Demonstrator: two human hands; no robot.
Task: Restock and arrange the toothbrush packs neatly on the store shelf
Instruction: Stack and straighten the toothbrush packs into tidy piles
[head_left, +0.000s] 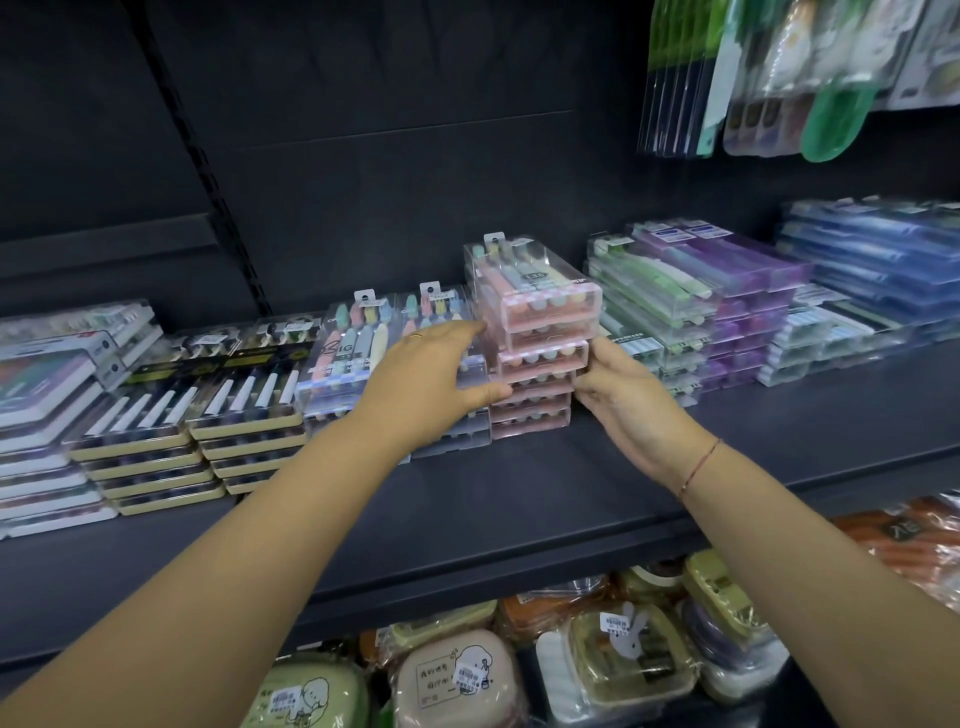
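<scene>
Matte dark shelf (467, 499), clear rectangular toothbrush packs (535, 332)

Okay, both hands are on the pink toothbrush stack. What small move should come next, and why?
Probably nudge the top two packs back into line with the right hand while the left hand braces the pink stack: they sit skewed, jutting past the packs below.

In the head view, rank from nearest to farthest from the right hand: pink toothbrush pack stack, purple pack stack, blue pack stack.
1. Pink clear-plastic toothbrush pack stack: the right hand grips it.
2. Purple pack stack: further right.
3. Blue pack stack: far right.
</scene>
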